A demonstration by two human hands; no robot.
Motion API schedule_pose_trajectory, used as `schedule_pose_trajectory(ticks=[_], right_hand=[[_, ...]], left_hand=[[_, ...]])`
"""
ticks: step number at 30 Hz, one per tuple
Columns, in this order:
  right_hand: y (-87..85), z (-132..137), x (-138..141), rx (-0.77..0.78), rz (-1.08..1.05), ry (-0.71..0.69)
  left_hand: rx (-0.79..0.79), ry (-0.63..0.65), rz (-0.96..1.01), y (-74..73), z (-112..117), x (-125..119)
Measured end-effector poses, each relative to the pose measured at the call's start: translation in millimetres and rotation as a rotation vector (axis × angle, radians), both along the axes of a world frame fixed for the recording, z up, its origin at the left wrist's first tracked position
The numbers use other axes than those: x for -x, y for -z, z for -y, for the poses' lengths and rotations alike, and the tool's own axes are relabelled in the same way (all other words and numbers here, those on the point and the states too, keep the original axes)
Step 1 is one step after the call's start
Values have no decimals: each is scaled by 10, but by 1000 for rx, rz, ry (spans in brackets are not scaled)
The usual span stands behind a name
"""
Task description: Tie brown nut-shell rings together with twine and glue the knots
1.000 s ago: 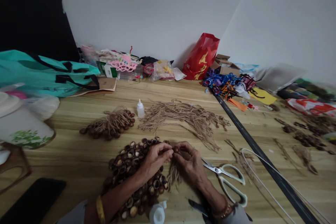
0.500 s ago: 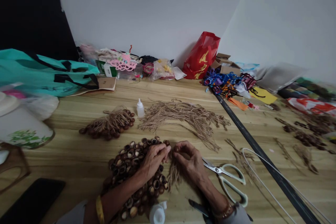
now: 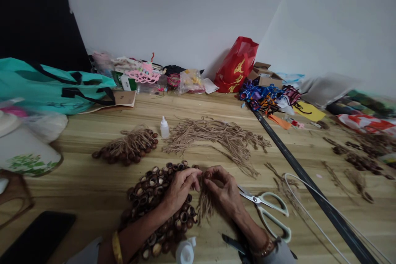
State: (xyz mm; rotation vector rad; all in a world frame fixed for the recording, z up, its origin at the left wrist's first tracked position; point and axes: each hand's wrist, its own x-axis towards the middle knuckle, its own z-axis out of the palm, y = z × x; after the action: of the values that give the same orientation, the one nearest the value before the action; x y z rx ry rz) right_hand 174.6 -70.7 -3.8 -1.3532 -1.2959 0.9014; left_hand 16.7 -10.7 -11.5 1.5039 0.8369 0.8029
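Note:
My left hand (image 3: 181, 187) and my right hand (image 3: 224, 187) meet over the near middle of the wooden table (image 3: 93, 181). Both are pinched shut around a small brown nut bead (image 3: 206, 175) and a bunch of jute twine (image 3: 204, 204) that hangs down between them. A heap of brown hollow nut beads (image 3: 154, 198) lies under and left of my left hand. White-handled scissors (image 3: 266, 210) lie just right of my right hand.
Loose jute strands (image 3: 216, 136), a small glue bottle (image 3: 164, 127) and a pile of finished beaded strings (image 3: 126, 148) lie farther back. A second white bottle (image 3: 185, 251) stands near me. A phone (image 3: 40, 237), teal bag (image 3: 52, 86), red bag (image 3: 236, 66) and clutter ring the table.
My hands have stayed in place; the fingertips have shifted slightly around the bead and twine. The view has drifted a little.

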Motion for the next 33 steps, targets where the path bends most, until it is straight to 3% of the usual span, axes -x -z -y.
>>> schedule_pose_trajectory(ticks=[16,24,33], right_hand=[[-3,-5,-3,15,33,12],[0,-6,-1,-2,35,13],[-11,11,10,-7,55,6]], left_hand=[[99,-57,-103,-60,25,-16],[-98,-59,-162,-8,20,-10],[-80,-179,-128,-54,34,-41]])
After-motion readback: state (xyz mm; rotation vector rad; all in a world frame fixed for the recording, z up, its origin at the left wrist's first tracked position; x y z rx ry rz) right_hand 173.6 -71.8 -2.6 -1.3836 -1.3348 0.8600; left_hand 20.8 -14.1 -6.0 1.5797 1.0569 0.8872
